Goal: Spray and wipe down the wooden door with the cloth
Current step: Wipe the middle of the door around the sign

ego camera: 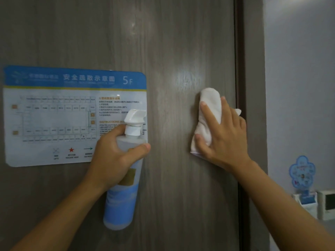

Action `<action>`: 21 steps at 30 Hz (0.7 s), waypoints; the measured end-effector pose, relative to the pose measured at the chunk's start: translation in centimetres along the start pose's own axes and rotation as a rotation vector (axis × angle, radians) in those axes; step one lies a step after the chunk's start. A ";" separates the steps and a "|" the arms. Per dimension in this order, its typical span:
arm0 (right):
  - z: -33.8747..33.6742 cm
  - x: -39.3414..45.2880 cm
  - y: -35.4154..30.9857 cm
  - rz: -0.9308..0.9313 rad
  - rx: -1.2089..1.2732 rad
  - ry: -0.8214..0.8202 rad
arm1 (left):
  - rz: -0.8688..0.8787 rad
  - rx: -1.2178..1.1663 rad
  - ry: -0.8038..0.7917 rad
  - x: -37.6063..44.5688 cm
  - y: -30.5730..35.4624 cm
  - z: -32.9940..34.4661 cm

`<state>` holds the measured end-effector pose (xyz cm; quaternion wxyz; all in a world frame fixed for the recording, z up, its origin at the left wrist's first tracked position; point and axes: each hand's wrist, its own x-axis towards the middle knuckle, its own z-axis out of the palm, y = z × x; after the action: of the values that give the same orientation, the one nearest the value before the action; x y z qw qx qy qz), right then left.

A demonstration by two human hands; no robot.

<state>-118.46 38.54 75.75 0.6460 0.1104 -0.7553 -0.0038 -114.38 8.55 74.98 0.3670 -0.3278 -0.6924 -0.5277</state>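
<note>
The wooden door (172,42) fills nearly the whole view, grey-brown with a vertical grain, its right edge meeting a dark frame (239,69) beside a pale wall (299,69). A faint shiny patch just above the cloth looks like damp spray, which would explain why wiping goes on there.

An evacuation plan sign (54,115) is fixed to the door's left half; the wiping stays to its right, on bare wood.

The spray bottle (123,192), blue-labelled with a white trigger head, is held upright in front of the sign's right edge, nozzle towards the door, probably so it is ready for another spray. The left hand (112,156) has its grip wrapped round the bottle's shoulder, thumb across the front; no finger shows on the trigger.

The right hand (223,134) lies flat, fingers spread and straight, pressing the white cloth (210,105) against the door near its right edge. The open palm spreads pressure over the folded cloth.

Low on the wall sit a blue flower-shaped sticker (301,171) and small white fittings (326,203).
</note>
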 end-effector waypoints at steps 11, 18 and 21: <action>0.2 9.4 -6.1 0.193 -0.035 0.142 | 0.014 -0.039 -0.011 0.2 -0.2 -0.2; 1.1 -0.1 -7.1 -0.209 -0.006 0.045 | 0.026 -0.044 0.027 -0.1 0.0 0.1; 1.7 -5.4 -6.8 -0.392 -0.027 -0.056 | 0.029 -0.019 0.042 -0.2 -0.1 0.2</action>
<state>-118.29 32.60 69.20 0.6130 0.2464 -0.7370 -0.1426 -114.37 8.67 74.74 0.3858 -0.3302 -0.6747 -0.5356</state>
